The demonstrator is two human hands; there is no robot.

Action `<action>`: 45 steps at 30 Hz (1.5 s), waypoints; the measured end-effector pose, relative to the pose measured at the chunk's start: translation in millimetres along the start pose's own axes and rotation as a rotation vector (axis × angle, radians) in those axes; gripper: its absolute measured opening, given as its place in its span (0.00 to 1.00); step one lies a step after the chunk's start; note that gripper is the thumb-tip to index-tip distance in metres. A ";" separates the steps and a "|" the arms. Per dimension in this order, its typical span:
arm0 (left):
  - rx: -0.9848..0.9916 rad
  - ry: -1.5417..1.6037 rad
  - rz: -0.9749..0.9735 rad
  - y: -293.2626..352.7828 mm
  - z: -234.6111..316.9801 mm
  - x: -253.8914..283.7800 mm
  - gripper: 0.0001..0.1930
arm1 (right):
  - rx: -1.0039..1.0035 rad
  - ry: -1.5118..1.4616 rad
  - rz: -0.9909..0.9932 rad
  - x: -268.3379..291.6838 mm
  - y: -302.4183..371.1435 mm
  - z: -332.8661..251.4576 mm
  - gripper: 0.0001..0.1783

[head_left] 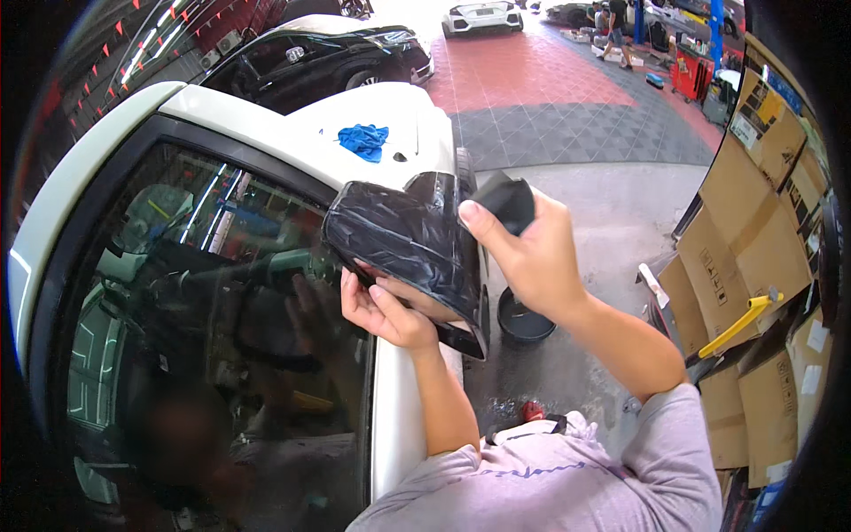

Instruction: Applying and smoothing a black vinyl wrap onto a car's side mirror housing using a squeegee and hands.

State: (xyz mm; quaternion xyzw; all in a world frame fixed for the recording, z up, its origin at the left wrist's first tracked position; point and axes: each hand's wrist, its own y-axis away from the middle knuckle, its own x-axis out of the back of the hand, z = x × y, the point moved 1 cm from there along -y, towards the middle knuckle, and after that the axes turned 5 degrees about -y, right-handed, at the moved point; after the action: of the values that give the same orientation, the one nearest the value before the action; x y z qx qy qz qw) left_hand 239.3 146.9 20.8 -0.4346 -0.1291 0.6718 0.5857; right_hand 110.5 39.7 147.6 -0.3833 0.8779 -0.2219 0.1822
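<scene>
A car's side mirror (399,235) with a black housing is in front of me, its surface covered in pale smears and streaks. My left hand (390,315) grips its near edge from below, fingers curled beside the mirror glass. In my right hand (536,257) is a dark grey sheet (507,206), bent and pinched between thumb and fingers at the housing's right end. Whether the sheet touches the housing, I cannot tell. The mirror belongs to a white car, whose dark side window (222,337) lies to the left.
A blue cloth (363,142) lies crumpled on the white hood (310,115). Below the mirror, a black bucket (525,321) stands on the wet floor. Flattened cardboard (740,222) and a yellow-handled tool (740,324) line the right. Farther off are a black car (319,62) and a person (617,31).
</scene>
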 end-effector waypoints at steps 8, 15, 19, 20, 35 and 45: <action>-0.035 -0.016 -0.037 1.6 -1.5 -3.2 0.18 | 0.033 0.351 -0.152 11.8 -48.3 -8.4 0.15; -0.079 -0.025 -0.061 1.1 -1.0 -3.8 0.20 | 0.020 0.501 -0.285 -5.1 -72.9 -23.2 0.15; -0.108 0.001 -0.094 0.4 -0.7 -2.4 0.19 | 0.056 0.523 -0.369 -6.9 -68.5 -33.7 0.17; -0.122 -0.009 -0.105 2.0 -2.2 -5.2 0.19 | 0.062 0.534 -0.373 -10.6 -78.0 -31.2 0.17; -0.137 -0.077 -0.065 0.3 -3.9 -2.0 0.19 | -0.006 0.382 -0.270 -7.1 -68.6 -16.9 0.20; -0.119 -0.003 -0.125 7.3 5.6 -0.8 0.18 | 0.061 0.437 -0.245 3.3 -77.7 -13.9 0.18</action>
State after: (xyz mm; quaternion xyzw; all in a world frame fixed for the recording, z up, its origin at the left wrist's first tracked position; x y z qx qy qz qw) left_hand 230.2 146.0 19.4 -0.4587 -0.1965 0.6256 0.5996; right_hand 147.6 -6.5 199.9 -0.4242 0.8363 -0.3463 -0.0288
